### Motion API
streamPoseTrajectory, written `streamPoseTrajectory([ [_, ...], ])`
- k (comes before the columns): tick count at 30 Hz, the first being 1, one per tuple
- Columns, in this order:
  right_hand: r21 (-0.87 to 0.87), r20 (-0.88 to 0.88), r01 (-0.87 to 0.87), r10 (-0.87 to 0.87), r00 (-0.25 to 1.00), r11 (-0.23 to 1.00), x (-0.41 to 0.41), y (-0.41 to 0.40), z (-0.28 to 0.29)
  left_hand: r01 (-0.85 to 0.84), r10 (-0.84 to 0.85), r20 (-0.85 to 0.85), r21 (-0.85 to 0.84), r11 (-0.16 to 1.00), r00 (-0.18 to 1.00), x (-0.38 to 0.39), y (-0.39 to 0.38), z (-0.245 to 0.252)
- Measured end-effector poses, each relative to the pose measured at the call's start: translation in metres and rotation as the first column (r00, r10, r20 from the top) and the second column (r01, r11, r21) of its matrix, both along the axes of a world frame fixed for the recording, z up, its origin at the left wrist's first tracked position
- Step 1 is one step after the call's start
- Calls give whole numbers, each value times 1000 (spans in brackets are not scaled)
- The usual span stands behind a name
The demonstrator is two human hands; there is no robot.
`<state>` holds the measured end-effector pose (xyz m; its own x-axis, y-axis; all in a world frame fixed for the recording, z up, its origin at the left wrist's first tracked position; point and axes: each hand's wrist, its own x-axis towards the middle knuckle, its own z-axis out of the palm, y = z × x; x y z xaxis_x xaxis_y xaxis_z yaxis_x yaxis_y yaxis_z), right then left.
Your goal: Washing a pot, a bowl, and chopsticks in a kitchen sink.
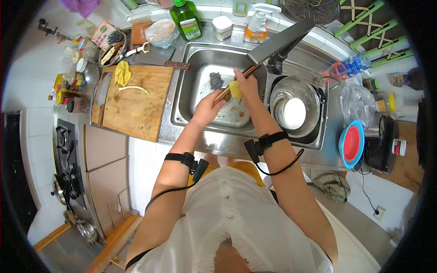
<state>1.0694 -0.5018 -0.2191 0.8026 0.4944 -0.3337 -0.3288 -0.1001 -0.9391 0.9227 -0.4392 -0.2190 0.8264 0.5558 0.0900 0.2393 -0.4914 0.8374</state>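
Over the left basin of a stainless steel sink (186,78), my left hand (207,108) grips the lower end of a bundle of chopsticks (221,95). My right hand (248,87) is around the same bundle higher up, with a yellow sponge (235,89) pressed against the sticks. The bundle slants up to the right, its upper end close under the dark faucet (276,42). On the basin floor lie a steel wool scourer (216,81) and bits of food scrap (241,114) near the drain. Whether water is running I cannot tell.
The right basin holds a large pot (312,119) with white bowls (294,113) inside. Left of the sink are a wooden cutting board (136,105), a yellow cloth (123,73), a scallion piece (135,88) and a cleaver (153,56). Bottles, including green dish soap (187,20), line the back.
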Motion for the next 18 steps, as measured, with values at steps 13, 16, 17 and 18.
streamPoseTrajectory([
  [13, 389, -224, -280, 385, 895, 877, -30, -15, 32, -278, 168, -222, -749, 601, 961, 2, -20, 44],
  [16, 473, -496, -89, 349, 795, 876, -30, -21, 56, -314, 239, -212, -759, 571, 948, 2, -20, 43],
  [17, 480, -494, -86, 350, 795, 873, -35, -21, 54, -297, 165, -247, -772, 562, 955, 0, -21, 39],
  [18, 356, -234, -176, 271, 934, 918, -42, -21, 47, -274, 80, -277, -787, 553, 957, 3, -24, 39],
])
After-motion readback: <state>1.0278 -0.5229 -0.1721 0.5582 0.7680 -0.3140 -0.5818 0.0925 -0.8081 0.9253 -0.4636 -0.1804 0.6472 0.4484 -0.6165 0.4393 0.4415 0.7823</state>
